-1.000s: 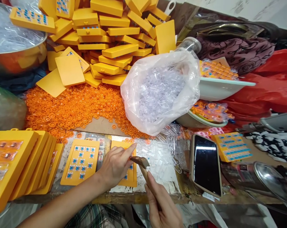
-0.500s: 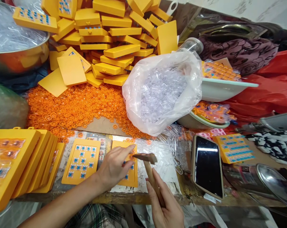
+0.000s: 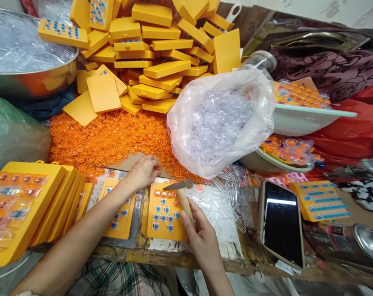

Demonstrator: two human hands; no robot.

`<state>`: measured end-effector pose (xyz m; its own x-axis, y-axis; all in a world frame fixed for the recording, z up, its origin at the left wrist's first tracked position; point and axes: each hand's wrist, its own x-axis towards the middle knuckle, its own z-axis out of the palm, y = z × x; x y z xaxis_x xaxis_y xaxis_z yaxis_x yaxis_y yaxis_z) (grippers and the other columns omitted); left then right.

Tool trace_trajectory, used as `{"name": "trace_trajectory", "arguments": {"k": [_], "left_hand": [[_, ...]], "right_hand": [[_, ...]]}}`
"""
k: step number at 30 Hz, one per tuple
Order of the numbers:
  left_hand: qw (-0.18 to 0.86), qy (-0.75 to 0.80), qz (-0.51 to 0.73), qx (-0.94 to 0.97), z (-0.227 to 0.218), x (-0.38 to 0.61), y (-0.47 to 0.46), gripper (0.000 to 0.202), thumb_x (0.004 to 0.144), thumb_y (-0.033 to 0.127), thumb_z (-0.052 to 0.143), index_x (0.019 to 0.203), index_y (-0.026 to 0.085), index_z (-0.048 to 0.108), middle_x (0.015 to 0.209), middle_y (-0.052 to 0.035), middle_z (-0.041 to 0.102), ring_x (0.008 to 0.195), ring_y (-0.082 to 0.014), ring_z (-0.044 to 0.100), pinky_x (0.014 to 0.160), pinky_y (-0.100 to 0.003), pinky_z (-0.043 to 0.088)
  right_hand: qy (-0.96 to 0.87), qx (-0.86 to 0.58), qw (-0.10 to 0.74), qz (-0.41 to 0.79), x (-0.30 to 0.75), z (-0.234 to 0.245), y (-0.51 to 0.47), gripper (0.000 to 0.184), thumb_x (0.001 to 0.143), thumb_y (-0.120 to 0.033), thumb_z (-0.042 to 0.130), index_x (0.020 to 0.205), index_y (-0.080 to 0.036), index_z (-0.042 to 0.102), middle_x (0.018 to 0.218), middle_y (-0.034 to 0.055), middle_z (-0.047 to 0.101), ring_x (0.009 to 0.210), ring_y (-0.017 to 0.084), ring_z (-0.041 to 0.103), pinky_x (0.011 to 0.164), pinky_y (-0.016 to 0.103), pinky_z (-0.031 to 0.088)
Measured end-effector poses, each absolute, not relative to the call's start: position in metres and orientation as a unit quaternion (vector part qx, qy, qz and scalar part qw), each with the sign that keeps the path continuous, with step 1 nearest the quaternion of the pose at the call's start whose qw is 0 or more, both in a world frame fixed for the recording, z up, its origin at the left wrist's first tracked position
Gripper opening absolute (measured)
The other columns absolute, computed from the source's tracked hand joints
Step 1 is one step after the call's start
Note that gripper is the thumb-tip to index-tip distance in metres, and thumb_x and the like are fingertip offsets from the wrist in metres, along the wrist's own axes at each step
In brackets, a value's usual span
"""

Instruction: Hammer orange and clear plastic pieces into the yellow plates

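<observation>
My right hand (image 3: 201,234) is closed around the wooden handle of a small hammer (image 3: 186,201). The hammer's dark, pointed head lies over the upper part of a yellow board (image 3: 166,234) that carries small blue-and-clear pieces. Orange caps (image 3: 158,192) sit along that board's top row. My left hand (image 3: 143,172) is at the near edge of a heap of orange caps (image 3: 112,137), its fingers curled together; whatever they hold is hidden. Beneath my left forearm lies a second yellow board (image 3: 121,228) with similar blue pieces.
An open plastic bag (image 3: 177,123) of clear parts stands behind the boards. Yellow boards lean at left (image 3: 58,181), and more are piled at the back (image 3: 155,14). A phone (image 3: 281,222) and a bowl (image 3: 285,166) are on the right. A metal basin (image 3: 50,78) stands far left.
My left hand has moved from the board up to the edge of the orange caps, and its fingers have curled. The hammer stays in my right hand. The whole view has shifted slightly.
</observation>
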<state>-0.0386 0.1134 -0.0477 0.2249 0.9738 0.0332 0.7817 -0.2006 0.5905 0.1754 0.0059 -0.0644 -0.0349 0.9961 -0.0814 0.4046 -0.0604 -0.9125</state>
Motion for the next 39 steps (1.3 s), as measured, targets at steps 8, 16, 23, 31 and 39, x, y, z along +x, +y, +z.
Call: {"name": "trace_trajectory", "arguments": {"k": [8, 16, 23, 31, 39], "left_hand": [[0.251, 0.649, 0.184, 0.694, -0.043, -0.038, 0.118, 0.019, 0.08, 0.02, 0.059, 0.064, 0.019, 0.071, 0.061, -0.0034, 0.066, 0.062, -0.0189, 0.063, 0.061, -0.027, 0.047], [0.22, 0.653, 0.236, 0.685, -0.056, -0.043, 0.118, 0.02, 0.083, 0.019, 0.056, 0.092, 0.02, 0.074, 0.093, -0.0063, 0.068, 0.089, -0.0197, 0.062, 0.078, -0.03, 0.05], [0.223, 0.601, 0.272, 0.718, -0.046, -0.04, 0.097, 0.022, 0.084, 0.011, 0.052, 0.097, 0.016, 0.07, 0.096, -0.0082, 0.07, 0.091, -0.0218, 0.063, 0.084, -0.035, 0.05], [0.287, 0.485, 0.333, 0.756, -0.044, -0.014, 0.007, 0.03, 0.087, 0.017, 0.054, 0.117, 0.019, 0.053, 0.098, -0.0063, 0.068, 0.09, -0.0196, 0.063, 0.081, -0.035, 0.053], [0.277, 0.517, 0.341, 0.735, -0.063, -0.005, 0.004, 0.037, 0.086, 0.017, 0.056, 0.122, 0.02, 0.048, 0.097, -0.0067, 0.068, 0.089, -0.0211, 0.064, 0.077, -0.036, 0.054]], "right_hand": [[-0.578, -0.598, 0.385, 0.401, 0.171, -0.057, 0.0, 0.042, 0.086, -0.035, 0.057, 0.125, -0.021, 0.059, 0.108, 0.006, 0.072, 0.099, 0.025, 0.067, 0.074, 0.036, 0.06], [-0.572, -0.608, 0.393, 0.386, 0.172, -0.053, -0.011, 0.042, 0.088, -0.034, 0.056, 0.128, -0.022, 0.057, 0.118, 0.007, 0.068, 0.103, 0.025, 0.066, 0.074, 0.033, 0.06], [-0.594, -0.643, 0.401, 0.269, 0.188, -0.051, -0.039, 0.043, 0.087, -0.029, 0.058, 0.13, -0.025, 0.055, 0.125, 0.0068, 0.064, 0.109, 0.025, 0.064, 0.089, 0.035, 0.056], [-0.734, -0.554, 0.351, 0.177, 0.191, -0.038, -0.052, 0.058, 0.087, -0.007, 0.053, 0.14, -0.031, 0.042, 0.12, 0.0035, 0.065, 0.103, 0.018, 0.066, 0.088, 0.029, 0.054], [-0.786, -0.515, 0.297, 0.169, 0.189, -0.033, -0.053, 0.062, 0.087, -0.004, 0.051, 0.144, -0.026, 0.036, 0.116, 0.008, 0.065, 0.101, 0.018, 0.066, 0.083, 0.026, 0.055]]}}
